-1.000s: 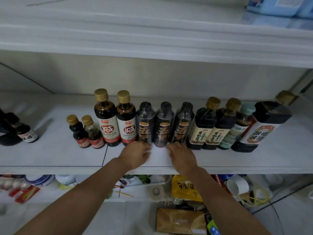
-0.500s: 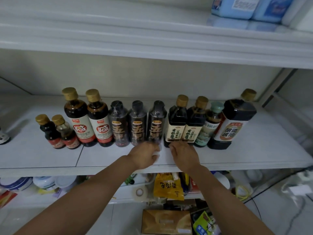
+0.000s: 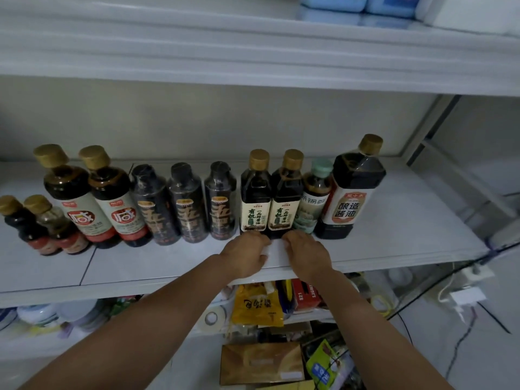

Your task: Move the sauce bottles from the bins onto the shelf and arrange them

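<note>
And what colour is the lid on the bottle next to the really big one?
Pale mint green lid, clearest in the head view.

Fingertips of left hand (image 3: 244,256) and right hand (image 3: 307,254) hidden behind knuckles; grip on cream-label soy sauce bottles (image 3: 254,192) cannot be told. Those bottles' bases covered by hands. At left edge, small gold-cap bottle (image 3: 15,220) cut off. On upper shelf (image 3: 253,66), blue packages (image 3: 360,2) cropped by top edge. Below, lower-shelf clutter (image 3: 42,316) blurred. Label fine print unreadable.

Eleven dark sauce bottles (image 3: 254,192) stand upright in one close row on the white shelf (image 3: 394,243).
</note>
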